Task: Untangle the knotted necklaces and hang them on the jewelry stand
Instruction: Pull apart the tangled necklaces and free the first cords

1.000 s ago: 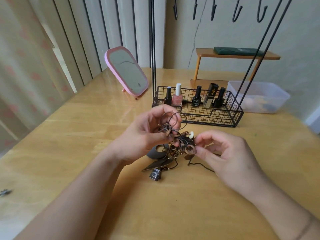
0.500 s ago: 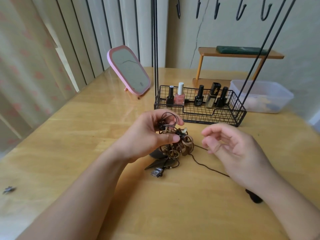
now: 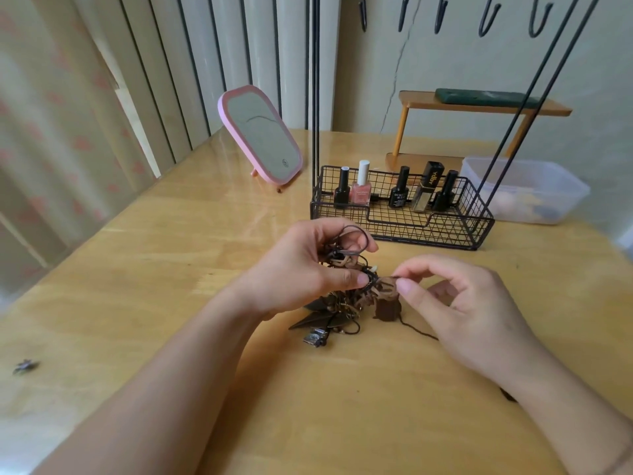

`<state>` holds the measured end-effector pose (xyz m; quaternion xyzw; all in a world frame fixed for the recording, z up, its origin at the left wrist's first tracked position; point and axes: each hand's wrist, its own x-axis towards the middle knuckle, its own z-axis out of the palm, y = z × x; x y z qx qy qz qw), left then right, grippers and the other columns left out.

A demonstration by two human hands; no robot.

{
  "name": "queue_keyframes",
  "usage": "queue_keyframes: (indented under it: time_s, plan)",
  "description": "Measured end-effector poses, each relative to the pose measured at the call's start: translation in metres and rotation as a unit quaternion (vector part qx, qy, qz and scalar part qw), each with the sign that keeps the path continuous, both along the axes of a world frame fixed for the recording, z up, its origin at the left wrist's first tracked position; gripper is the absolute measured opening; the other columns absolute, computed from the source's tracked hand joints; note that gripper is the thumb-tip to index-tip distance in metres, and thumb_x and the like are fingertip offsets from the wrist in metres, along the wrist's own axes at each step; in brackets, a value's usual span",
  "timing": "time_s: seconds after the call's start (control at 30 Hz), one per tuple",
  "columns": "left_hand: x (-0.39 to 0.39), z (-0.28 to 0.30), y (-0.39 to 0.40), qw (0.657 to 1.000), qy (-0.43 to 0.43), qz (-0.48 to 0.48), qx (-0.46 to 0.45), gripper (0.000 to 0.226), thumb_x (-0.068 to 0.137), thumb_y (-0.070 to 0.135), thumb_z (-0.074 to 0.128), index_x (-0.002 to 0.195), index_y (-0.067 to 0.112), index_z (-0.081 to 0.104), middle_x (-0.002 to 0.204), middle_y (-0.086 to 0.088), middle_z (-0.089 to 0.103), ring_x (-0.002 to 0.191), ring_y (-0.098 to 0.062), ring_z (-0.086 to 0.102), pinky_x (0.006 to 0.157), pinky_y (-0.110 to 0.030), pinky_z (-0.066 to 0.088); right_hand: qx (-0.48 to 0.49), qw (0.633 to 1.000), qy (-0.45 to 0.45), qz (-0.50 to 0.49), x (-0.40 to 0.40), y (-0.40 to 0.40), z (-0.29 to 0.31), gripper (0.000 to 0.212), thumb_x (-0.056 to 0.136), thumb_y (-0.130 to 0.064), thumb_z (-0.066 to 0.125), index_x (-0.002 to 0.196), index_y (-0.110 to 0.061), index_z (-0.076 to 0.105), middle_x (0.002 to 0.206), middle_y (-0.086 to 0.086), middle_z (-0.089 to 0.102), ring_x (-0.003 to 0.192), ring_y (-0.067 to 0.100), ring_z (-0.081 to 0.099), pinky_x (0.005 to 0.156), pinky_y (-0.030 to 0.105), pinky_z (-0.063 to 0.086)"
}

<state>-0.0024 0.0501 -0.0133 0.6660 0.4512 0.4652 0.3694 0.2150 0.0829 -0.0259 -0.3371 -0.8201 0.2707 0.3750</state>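
The left hand is gripping the knotted necklaces, limp, light cords with small snag-prone pendants. The right hand is pinching one cord at the clump's edge, likely the best place to tease a strand loose.

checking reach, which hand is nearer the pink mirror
Left. The left hand grips the necklace tangle, below and slightly right of the pink mirror. The right hand pinches the tangle farther right.

Home dressing corner, wooden table, pink-framed vanity mirror left of centre, nail polish bottles in black wire basket at centre, curtain and vertical blinds upper left
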Motion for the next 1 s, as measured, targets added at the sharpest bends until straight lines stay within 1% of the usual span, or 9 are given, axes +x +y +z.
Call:
queue_keyframes:
  time_s: [0.07, 0.13, 0.27, 0.4, 0.5, 0.6, 0.77, 0.9, 1.0]
  plan:
    - [0.0014, -0.0001, -0.0001, 1.000, 0.015, 0.010, -0.013, 0.026, 0.080, -0.006, 0.076, 0.098, 0.011, 0.068, 0.071, 0.019, 0.058, 0.067, 0.001, 0.055, 0.068, -0.014, 0.046, 0.017, 1.000, 0.019, -0.004, 0.0017, -0.0003, 0.0011, 0.016, 0.090, -0.017, 0.067, 0.087, -0.032, 0.068, 0.091, -0.014, 0.068, 0.088, 0.009, 0.064, 0.070, 0.019, 0.051]
    - [0.0025, -0.0003, -0.0004, 0.999, 0.011, 0.020, -0.025, 0.021, 0.082, -0.006, 0.074, 0.097, 0.008, 0.069, 0.068, 0.018, 0.061, 0.062, 0.000, 0.059, 0.063, -0.015, 0.050, 0.019, 0.999, 0.040, 0.019, 0.0026, -0.0017, 0.0012, 0.005, 0.092, -0.027, 0.062, 0.088, -0.028, 0.065, 0.087, -0.008, 0.067, 0.087, 0.015, 0.064, 0.075, 0.024, 0.051]
    - [0.0025, 0.0001, -0.0004, 0.999, -0.019, 0.039, -0.015, 0.015, 0.086, -0.004, 0.070, 0.090, 0.010, 0.070, 0.069, 0.012, 0.066, 0.066, -0.004, 0.064, 0.062, -0.022, 0.056, 0.051, 0.994, 0.040, 0.084, 0.0035, -0.0065, 0.0047, 0.013, 0.091, -0.030, 0.055, 0.086, -0.021, 0.062, 0.078, -0.005, 0.063, 0.078, 0.019, 0.061, 0.070, 0.031, 0.049]
    - [-0.0024, 0.0008, 0.0020, 0.991, -0.129, 0.031, -0.002, 0.017, 0.089, -0.005, 0.065, 0.086, 0.011, 0.068, 0.074, 0.008, 0.064, 0.072, -0.008, 0.062, 0.063, -0.021, 0.055, 0.027, 0.996, -0.014, 0.083, 0.0047, -0.0057, 0.0042, 0.013, 0.089, -0.036, 0.054, 0.082, -0.027, 0.059, 0.065, -0.002, 0.059, 0.062, 0.018, 0.057, 0.060, 0.033, 0.046]
    - [-0.0057, -0.0002, 0.0031, 0.974, -0.227, -0.013, 0.003, 0.024, 0.084, -0.001, 0.062, 0.082, 0.020, 0.072, 0.074, 0.003, 0.058, 0.071, -0.011, 0.059, 0.068, -0.023, 0.055, -0.017, 0.998, -0.030, 0.046, 0.0056, -0.0021, 0.0031, 0.011, 0.085, -0.033, 0.055, 0.076, -0.027, 0.056, 0.065, 0.004, 0.059, 0.058, 0.017, 0.050, 0.054, 0.026, 0.040]
    - [-0.0063, 0.0002, 0.0036, 0.950, -0.307, -0.059, 0.006, 0.023, 0.083, -0.005, 0.063, 0.082, 0.017, 0.072, 0.078, -0.006, 0.054, 0.073, -0.017, 0.058, 0.071, -0.026, 0.056, -0.039, 0.998, -0.032, 0.027, 0.0070, 0.0004, 0.0035, 0.013, 0.083, -0.027, 0.052, 0.072, -0.020, 0.053, 0.058, -0.004, 0.051, 0.055, 0.010, 0.043, 0.049, 0.020, 0.032]
    - [-0.0042, -0.0011, 0.0057, 0.912, -0.401, -0.084, -0.003, 0.022, 0.083, -0.008, 0.060, 0.082, 0.012, 0.066, 0.072, -0.004, 0.055, 0.060, -0.011, 0.055, 0.071, -0.028, 0.057, -0.011, 0.996, -0.047, 0.079, 0.0050, -0.0034, 0.0022, 0.013, 0.082, -0.030, 0.058, 0.070, -0.025, 0.057, 0.073, -0.007, 0.056, 0.070, 0.014, 0.052, 0.059, 0.020, 0.040]
    - [-0.0049, -0.0026, 0.0057, 0.884, -0.451, -0.125, -0.022, 0.019, 0.079, -0.003, 0.071, 0.085, 0.014, 0.067, 0.071, -0.001, 0.052, 0.058, -0.007, 0.051, 0.068, -0.027, 0.056, 0.004, 0.990, -0.088, 0.113, 0.0040, -0.0034, -0.0036, 0.016, 0.088, -0.039, 0.060, 0.078, -0.030, 0.068, 0.084, -0.011, 0.065, 0.085, 0.015, 0.060, 0.066, 0.022, 0.044]
    - [-0.0039, -0.0030, 0.0052, 0.856, -0.490, -0.157, -0.043, 0.021, 0.075, 0.001, 0.078, 0.088, 0.014, 0.066, 0.071, -0.001, 0.050, 0.057, -0.007, 0.049, 0.068, -0.028, 0.057, 0.006, 0.998, -0.024, 0.059, 0.0006, -0.0028, -0.0034, 0.011, 0.090, -0.030, 0.064, 0.088, -0.028, 0.075, 0.086, -0.011, 0.069, 0.085, 0.014, 0.064, 0.068, 0.023, 0.048]
